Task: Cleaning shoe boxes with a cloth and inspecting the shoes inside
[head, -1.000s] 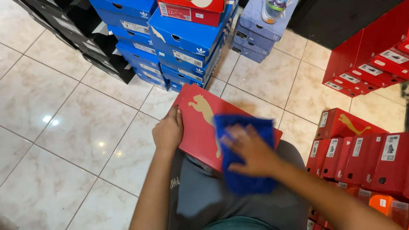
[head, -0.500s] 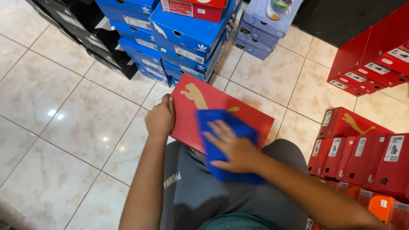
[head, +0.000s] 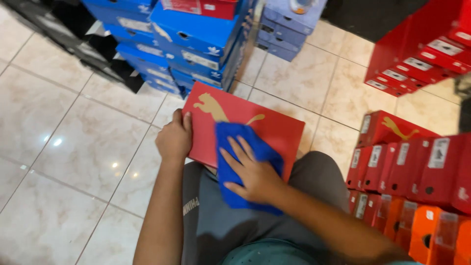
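Left hand (head: 172, 140) is gripping the red box (head: 274, 128) at its 9 o'clock edge, steadying it. Right hand (head: 252, 175) is pressing flat, fingers spread, on the blue cloth (head: 233, 137) at the lid's 6 o'clock.

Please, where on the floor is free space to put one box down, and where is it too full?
The widest bare tiles lie left of the left hand, below the blue box stack. A smaller bare patch sits between the blue stack and the upper red boxes. It is crowded at the right, where red boxes stand close to the knee.
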